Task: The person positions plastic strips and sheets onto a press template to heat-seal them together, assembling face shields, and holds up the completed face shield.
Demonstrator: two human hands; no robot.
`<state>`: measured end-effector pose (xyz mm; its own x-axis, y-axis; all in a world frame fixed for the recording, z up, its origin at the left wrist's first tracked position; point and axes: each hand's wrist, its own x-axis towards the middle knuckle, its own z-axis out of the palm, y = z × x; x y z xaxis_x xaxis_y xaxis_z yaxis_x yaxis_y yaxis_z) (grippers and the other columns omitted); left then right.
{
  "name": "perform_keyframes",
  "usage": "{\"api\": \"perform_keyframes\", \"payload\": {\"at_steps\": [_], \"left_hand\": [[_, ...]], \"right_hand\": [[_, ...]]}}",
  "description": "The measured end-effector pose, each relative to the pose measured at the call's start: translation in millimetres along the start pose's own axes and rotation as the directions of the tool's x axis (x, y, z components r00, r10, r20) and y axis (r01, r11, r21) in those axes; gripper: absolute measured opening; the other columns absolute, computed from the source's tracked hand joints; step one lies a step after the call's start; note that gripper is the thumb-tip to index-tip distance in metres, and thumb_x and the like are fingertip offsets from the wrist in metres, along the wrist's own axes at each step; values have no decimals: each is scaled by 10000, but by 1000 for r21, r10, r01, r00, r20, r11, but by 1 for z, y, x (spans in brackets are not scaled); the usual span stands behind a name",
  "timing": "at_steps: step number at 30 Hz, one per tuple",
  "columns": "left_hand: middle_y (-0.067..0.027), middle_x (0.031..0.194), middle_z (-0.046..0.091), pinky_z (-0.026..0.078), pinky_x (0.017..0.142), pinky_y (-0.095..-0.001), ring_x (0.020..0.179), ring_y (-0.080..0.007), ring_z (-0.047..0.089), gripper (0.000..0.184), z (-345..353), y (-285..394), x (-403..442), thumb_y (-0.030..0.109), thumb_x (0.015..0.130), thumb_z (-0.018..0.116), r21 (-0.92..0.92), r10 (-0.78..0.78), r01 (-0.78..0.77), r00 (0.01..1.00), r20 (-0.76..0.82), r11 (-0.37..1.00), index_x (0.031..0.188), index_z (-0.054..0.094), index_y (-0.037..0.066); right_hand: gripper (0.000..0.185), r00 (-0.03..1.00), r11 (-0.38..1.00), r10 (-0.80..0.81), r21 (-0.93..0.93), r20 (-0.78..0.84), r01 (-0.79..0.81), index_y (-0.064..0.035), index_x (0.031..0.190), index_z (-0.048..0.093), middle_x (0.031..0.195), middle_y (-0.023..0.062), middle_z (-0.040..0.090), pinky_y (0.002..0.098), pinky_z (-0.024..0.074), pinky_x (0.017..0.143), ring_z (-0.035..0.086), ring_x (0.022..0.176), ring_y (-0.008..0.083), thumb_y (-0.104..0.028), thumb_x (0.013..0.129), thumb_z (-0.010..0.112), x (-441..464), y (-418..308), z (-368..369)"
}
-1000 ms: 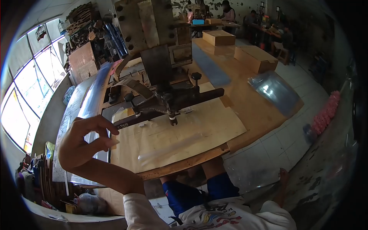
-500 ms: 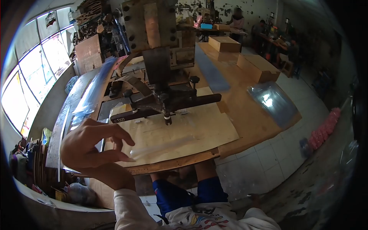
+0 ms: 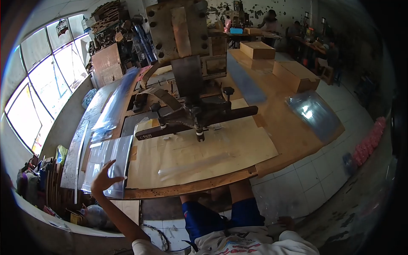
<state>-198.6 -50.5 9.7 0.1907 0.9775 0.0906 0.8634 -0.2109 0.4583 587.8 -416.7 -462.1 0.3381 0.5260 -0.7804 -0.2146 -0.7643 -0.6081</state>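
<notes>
My left hand (image 3: 105,179) is over a stack of clear plastic sheets (image 3: 114,148) at the table's left front. Its thumb and fingers are spread, and nothing shows between them. Whether the fingertips touch the top sheet I cannot tell. To its right, a strip of clear plastic (image 3: 191,166) lies on a tan board (image 3: 250,146) beneath the press. The dark bar (image 3: 170,129) of the press hangs across that board. My right hand (image 3: 287,222) is low beside my right thigh, dark and blurred, so its fingers cannot be made out.
The press column (image 3: 187,76) rises at the middle of the table. Long clear sheets (image 3: 114,102) lie at the left, beside a pale strip (image 3: 80,161). On the right are cardboard boxes (image 3: 295,76) and a shiny plastic stack (image 3: 314,114). Other people sit and stand far back.
My left hand has moved from near the tan board's front left corner out to the clear sheet stack, and its fingers have opened wider. The view has shifted slightly.
</notes>
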Motion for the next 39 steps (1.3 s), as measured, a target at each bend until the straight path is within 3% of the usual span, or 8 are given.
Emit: {"api": "perform_keyframes", "payload": {"at_steps": [4, 11, 15, 21, 24, 27, 34, 39], "left_hand": [[-166, 1635, 318, 100, 1236, -553, 1550, -362, 163, 885, 30, -22, -13, 491, 768, 821, 31, -143, 144, 989, -34, 989, 1510, 483, 150], [-194, 1521, 493, 314, 1192, -427, 1459, -317, 400, 1061, 9, -5, -46, 225, 538, 965, -303, 10, 0, 999, 34, 953, 1467, 500, 8], [-198, 1498, 517, 329, 1182, -434, 1442, -329, 429, 886, 15, 2, -68, 165, 612, 916, -28, 89, -90, 996, -5, 996, 1415, 569, 31], [-201, 1325, 646, 444, 1076, -433, 1259, -306, 588, 521, 23, 10, -72, 90, 827, 755, -34, 67, -72, 990, -122, 997, 1331, 639, 27], [-182, 1159, 718, 525, 940, -389, 1031, -232, 681, 356, 22, 3, -67, 59, 935, 644, -333, -75, -20, 960, -269, 943, 1286, 656, 6], [-134, 1015, 745, 538, 846, -321, 908, -153, 690, 270, 26, -16, -53, 50, 1040, 485, -352, -168, -5, 872, -460, 936, 1213, 686, -6], [-108, 1034, 756, 492, 965, -319, 1049, -167, 670, 293, 30, -21, -53, 118, 1052, 483, -391, -5, -87, 974, -228, 916, 1106, 729, -31], [-99, 890, 742, 537, 782, -301, 796, -153, 674, 99, 28, 7, -46, 26, 839, 767, -340, -198, 55, 894, -402, 939, 837, 682, -24]], "right_hand": [[354, 996, 999, -32, 6, 78, 32, -59, 1251, 683, 1093, 104, 743, 384, 568, 818, 711, 922, 213, -249, 962, 607, 5, 6, -5], [311, 964, 954, -210, -181, 161, 238, -71, 1195, 699, 1006, 56, 747, 342, 567, 717, 706, 847, 171, -266, 965, 624, -13, -78, 63], [350, 920, 927, -374, 4, 120, 376, -85, 1247, 674, 1024, 70, 743, 306, 558, 729, 703, 866, 163, -284, 961, 645, -7, -91, 50], [339, 975, 974, -219, -66, -46, 216, -88, 1265, 665, 1046, 68, 739, 318, 562, 723, 710, 837, 177, -270, 986, 603, -28, -88, 58], [375, 914, 938, -302, -86, 270, 336, -95, 1301, 646, 1088, 77, 740, 366, 571, 754, 716, 887, 205, -296, 990, 586, -8, -38, 45], [373, 968, 1000, -4, 28, 253, -3, -102, 1319, 624, 1151, 93, 736, 425, 569, 782, 711, 924, 236, -251, 978, 594, 11, 6, 37], [335, 976, 974, 140, 155, 166, -166, -146, 1292, 624, 1148, 84, 733, 443, 551, 813, 689, 913, 249, -274, 988, 566, 14, 60, 17], [295, 993, 989, 82, 119, 82, -91, -147, 1247, 642, 1086, 89, 739, 436, 548, 748, 688, 867, 241, -267, 983, 585, 4, 44, 32]]}}
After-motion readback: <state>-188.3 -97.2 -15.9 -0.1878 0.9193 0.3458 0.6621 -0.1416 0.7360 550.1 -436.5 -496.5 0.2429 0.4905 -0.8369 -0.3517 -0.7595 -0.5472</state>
